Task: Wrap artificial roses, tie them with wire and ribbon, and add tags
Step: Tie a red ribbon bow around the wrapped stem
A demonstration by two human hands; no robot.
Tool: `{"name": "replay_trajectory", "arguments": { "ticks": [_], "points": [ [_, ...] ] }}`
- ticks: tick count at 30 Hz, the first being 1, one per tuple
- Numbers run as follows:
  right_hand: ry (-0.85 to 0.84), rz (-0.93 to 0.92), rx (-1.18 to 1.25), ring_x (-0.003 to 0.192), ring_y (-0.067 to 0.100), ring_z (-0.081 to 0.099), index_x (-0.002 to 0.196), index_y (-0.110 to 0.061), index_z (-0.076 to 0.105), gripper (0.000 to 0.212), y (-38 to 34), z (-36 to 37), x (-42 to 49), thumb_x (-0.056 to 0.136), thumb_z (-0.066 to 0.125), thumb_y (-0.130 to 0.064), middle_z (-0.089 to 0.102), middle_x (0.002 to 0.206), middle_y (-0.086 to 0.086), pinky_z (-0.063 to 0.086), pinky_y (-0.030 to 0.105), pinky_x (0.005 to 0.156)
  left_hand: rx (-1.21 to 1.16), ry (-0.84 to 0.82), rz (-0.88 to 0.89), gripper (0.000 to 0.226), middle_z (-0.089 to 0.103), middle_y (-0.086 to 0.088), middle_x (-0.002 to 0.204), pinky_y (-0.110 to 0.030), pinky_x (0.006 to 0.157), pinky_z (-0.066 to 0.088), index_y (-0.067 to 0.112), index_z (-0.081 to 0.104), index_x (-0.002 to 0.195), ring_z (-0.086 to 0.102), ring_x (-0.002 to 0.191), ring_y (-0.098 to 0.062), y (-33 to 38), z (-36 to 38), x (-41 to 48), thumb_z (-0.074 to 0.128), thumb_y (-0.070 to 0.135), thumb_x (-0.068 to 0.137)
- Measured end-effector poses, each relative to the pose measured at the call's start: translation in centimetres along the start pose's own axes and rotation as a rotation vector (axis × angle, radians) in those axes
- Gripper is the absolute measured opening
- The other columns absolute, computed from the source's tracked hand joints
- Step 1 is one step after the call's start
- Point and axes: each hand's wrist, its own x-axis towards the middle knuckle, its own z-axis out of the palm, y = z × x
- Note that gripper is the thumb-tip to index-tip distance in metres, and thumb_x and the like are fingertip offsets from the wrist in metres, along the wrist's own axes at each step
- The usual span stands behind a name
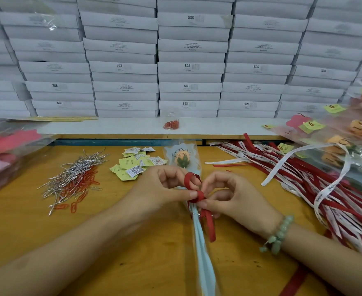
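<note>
A wrapped artificial rose (pixel 183 159) in clear and pale blue film lies on the wooden table (pixel 133 253), its stem end pointing toward me. A red ribbon (pixel 198 196) is looped around its neck, with a thin silver wire just below. My left hand (pixel 165 184) pinches one red loop near the wrap. My right hand (pixel 235 197) pinches the ribbon at the knot, and a loose red tail (pixel 210 227) hangs down beside the stem. Silver wire ties (pixel 77 171) and yellow and white tags (pixel 136 164) lie to the left.
Red paper clips (pixel 79 189) mix with the wires. Red and white ribbons (pixel 304 174) are heaped at right beside finished wrapped roses (pixel 346 133). Pink wrapping sheets (pixel 2 152) sit far left. Stacked white boxes (pixel 188 67) form a wall behind a white shelf (pixel 229 123).
</note>
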Motion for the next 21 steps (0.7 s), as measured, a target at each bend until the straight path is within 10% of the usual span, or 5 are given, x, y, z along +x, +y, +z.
{"name": "replay_trajectory", "arguments": {
  "ticks": [12, 17, 21],
  "points": [
    [0.015, 0.044, -0.07, 0.056, 0.007, 0.057, 0.088, -0.014, 0.049, 0.023, 0.9, 0.4, 0.1, 0.087, 0.06, 0.006, 0.061, 0.074, -0.004, 0.044, 0.019, 0.047, -0.066, -0.015, -0.082, 0.011, 0.076, -0.002, 0.09, -0.017, 0.077, 0.054, 0.017, 0.076, 0.068, 0.072, 0.088, -0.013, -0.8, 0.7, -0.8, 0.08, 0.009, 0.061],
    [-0.046, 0.046, 0.014, 0.072, 0.011, 0.064, 0.076, -0.013, 0.06, 0.021, 0.6, 0.0, 0.3, 0.076, 0.073, 0.005, 0.068, 0.079, 0.003, 0.053, 0.016, 0.065, -0.158, 0.048, -0.121, 0.013, 0.076, -0.004, 0.088, -0.023, 0.073, 0.058, 0.012, 0.075, 0.069, 0.072, 0.085, -0.015, -1.1, 0.4, -0.7, 0.076, 0.002, 0.06],
    [-0.056, 0.099, 0.152, 0.075, 0.011, 0.067, 0.085, -0.009, 0.069, 0.014, 0.5, -0.5, 0.3, 0.074, 0.072, -0.018, 0.071, 0.079, 0.0, 0.056, 0.022, 0.067, -0.161, 0.041, -0.135, 0.015, 0.076, -0.002, 0.088, -0.023, 0.073, 0.058, 0.014, 0.077, 0.068, 0.071, 0.085, -0.014, -1.1, 0.4, -0.8, 0.076, 0.002, 0.06]
  ]
}}
